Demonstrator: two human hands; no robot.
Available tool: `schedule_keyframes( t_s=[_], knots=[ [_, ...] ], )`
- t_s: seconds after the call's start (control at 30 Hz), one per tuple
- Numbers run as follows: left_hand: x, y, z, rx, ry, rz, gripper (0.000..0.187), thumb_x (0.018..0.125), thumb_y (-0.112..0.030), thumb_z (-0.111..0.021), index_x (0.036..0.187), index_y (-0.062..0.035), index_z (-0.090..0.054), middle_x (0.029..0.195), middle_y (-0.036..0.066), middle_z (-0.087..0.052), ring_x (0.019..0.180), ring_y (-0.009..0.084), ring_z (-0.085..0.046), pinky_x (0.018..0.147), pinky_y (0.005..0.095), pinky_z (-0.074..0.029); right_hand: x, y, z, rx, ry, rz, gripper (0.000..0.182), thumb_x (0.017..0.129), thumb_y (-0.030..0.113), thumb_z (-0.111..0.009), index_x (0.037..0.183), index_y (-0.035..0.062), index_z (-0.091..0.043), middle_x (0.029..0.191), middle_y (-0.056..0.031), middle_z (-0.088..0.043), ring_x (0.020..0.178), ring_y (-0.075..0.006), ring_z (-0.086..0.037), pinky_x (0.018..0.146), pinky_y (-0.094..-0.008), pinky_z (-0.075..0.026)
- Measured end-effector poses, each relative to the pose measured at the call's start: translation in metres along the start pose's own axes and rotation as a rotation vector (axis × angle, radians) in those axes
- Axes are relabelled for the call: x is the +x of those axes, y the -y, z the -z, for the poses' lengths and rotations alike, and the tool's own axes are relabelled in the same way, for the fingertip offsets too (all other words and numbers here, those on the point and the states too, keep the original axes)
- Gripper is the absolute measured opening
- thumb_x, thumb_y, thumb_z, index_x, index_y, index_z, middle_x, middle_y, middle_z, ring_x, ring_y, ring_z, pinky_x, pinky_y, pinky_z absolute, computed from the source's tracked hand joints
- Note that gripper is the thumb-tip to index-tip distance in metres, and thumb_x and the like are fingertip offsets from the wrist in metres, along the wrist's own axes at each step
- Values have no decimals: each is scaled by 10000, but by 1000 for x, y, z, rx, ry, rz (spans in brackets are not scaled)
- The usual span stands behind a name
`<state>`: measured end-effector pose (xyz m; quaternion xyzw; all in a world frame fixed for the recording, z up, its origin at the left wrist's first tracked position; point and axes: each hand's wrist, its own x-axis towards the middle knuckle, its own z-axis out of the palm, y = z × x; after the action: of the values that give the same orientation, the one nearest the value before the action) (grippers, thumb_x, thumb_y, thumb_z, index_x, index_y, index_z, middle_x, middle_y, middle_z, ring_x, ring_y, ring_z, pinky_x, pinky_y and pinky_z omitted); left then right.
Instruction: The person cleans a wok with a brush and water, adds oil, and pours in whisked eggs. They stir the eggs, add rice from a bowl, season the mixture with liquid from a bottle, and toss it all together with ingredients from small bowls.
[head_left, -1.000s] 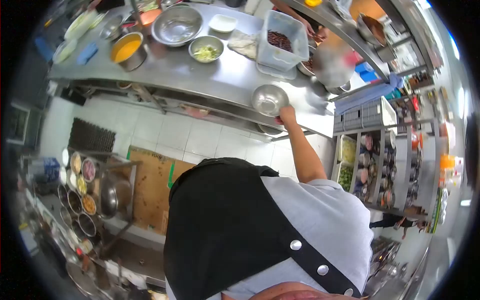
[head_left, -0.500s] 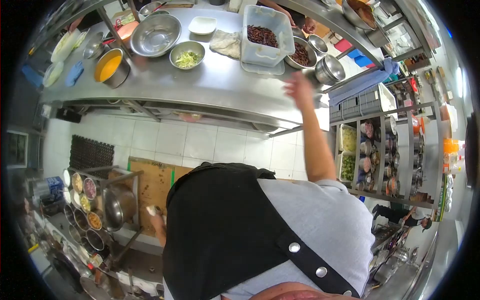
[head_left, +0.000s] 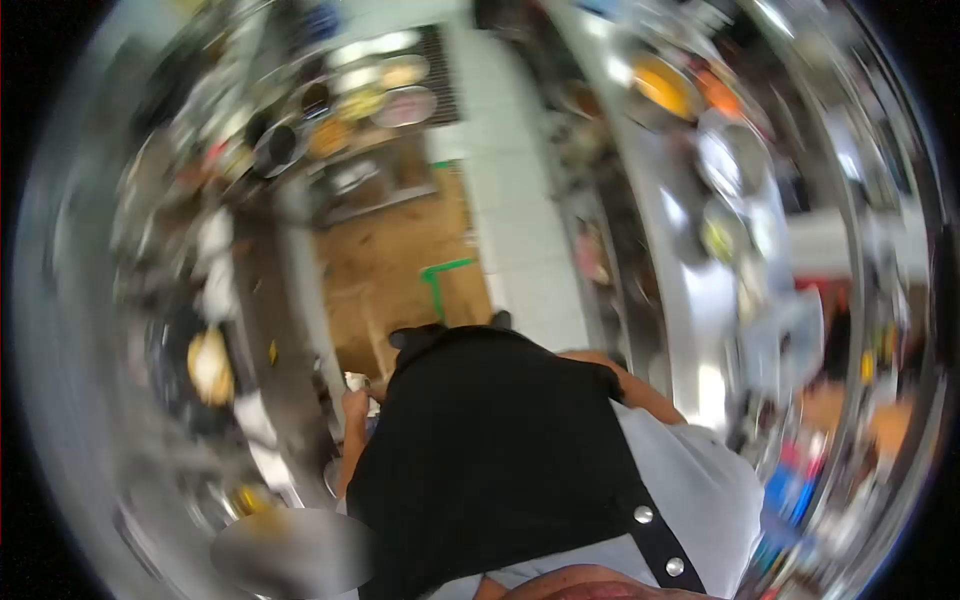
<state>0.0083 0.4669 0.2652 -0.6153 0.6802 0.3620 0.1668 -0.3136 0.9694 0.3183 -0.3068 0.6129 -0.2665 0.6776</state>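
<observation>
The picture is smeared by a fast head turn. My left hand [head_left: 355,404] is low at my left side, beside my black apron [head_left: 490,450], near the edge of a cooking station. Its fingers seem closed around a small white thing [head_left: 357,381] that is too blurred to name. My right forearm [head_left: 630,385] is bent in close to my body. The right hand itself is hidden behind the apron.
A long steel counter [head_left: 700,310] runs down the right side, carrying bowls and an orange-filled pot [head_left: 665,85]. Brown cardboard [head_left: 400,270] lies on the white tiled floor [head_left: 520,200]. Round seasoning tins [head_left: 375,100] sit at the upper left. A blurred grey round shape [head_left: 290,550] is at the bottom left.
My head has swung left, so the counter now runs along the right. My right arm has come back from the counter to my body. The steel bowl it held a second ago is gone.
</observation>
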Motion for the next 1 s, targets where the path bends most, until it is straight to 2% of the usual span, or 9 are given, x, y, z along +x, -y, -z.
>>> schedule_keyframes(
  t_s=[0.27, 0.33, 0.4, 0.43, 0.5, 0.57, 0.63, 0.83, 1.0],
  knots=[
    [-51, 300, -25, 272, 104, 106, 477, 834, -494, -703, 1155, -145, -756, 1106, 143, -759, 1018, 398, -721, 910, 489, -557, 198, 132, 137, -1021, -94, -195, 478, 922, 431, -661, 1207, 49, -704, 1206, -255, -695, 1142, -414, -664, 930, -504, -541],
    [-65, 296, -37, -226, -22, 315, 484, 838, -524, -694, 1184, -192, -757, 1123, 125, -763, 1044, 391, -721, 922, 492, -557, 286, 196, 174, -898, -241, 50, 456, 895, 413, -674, 1145, 33, -700, 1097, -240, -729, 1045, -428, -695, 909, -504, -543],
    [-58, 298, -52, 423, -141, -59, 388, 853, -489, -685, 1170, -278, -761, 1110, 172, -756, 1026, 393, -723, 890, 497, -562, 336, 314, 195, -829, -375, 160, 344, 881, 322, -684, 1056, 26, -699, 1025, -259, -722, 965, -431, -696, 831, -507, -547],
    [-44, 283, -49, 268, -122, 34, 373, 856, -495, -678, 1157, -291, -762, 1091, 179, -756, 1003, 398, -725, 876, 495, -564, 346, 385, 188, -880, -618, 163, 282, 852, 268, -704, 961, 11, -665, 950, -251, -718, 923, -426, -696, 787, -491, -553],
    [-16, 254, -59, -45, -81, 221, 343, 860, -506, -666, 1130, -319, -765, 1051, 193, -758, 957, 407, -729, 848, 489, -568, 385, 473, 201, -672, -844, 492, 434, 831, 243, -762, 1183, 14, -652, 1056, -252, -721, 983, -404, -704, 836, -468, -557],
    [4, 233, -72, 302, -121, -61, 408, 856, -521, -675, 1095, -205, -769, 1032, 220, -751, 987, 407, -712, 879, 478, -546, 422, 542, 212, -461, -917, 560, 762, 802, 307, -828, 1430, 4, -518, 1228, -242, -690, 1075, -383, -691, 913, -443, -549],
    [-14, 177, -37, -432, -166, 307, 478, 793, -383, -786, 1061, 7, -720, 1006, 213, -754, 967, 381, -718, 844, 467, -535, 471, 580, 239, -524, -966, 581, 986, 738, 338, -887, 1517, -25, -403, 1360, -246, -631, 1249, -394, -620, 1044, -439, -491],
    [-99, 78, 42, -814, -367, 420, 391, 830, -206, -762, 1165, -15, -698, 1004, 121, -740, 887, 233, -688, 794, 390, -530, 541, 643, 253, -388, -1059, 790, 1016, 671, 341, -943, 1480, 38, -409, 1308, -261, -635, 1222, -425, -614, 1030, -463, -479],
    [-174, 71, -42, -1094, -565, 745, 336, 868, -187, -697, 1166, -32, -707, 1004, 125, -732, 867, 192, -679, 763, 368, -530, 589, 639, 265, -308, -1107, 742, 957, 671, 342, -961, 1413, 15, -452, 1273, -233, -659, 1167, -387, -648, 1022, -449, -485]
  ],
)
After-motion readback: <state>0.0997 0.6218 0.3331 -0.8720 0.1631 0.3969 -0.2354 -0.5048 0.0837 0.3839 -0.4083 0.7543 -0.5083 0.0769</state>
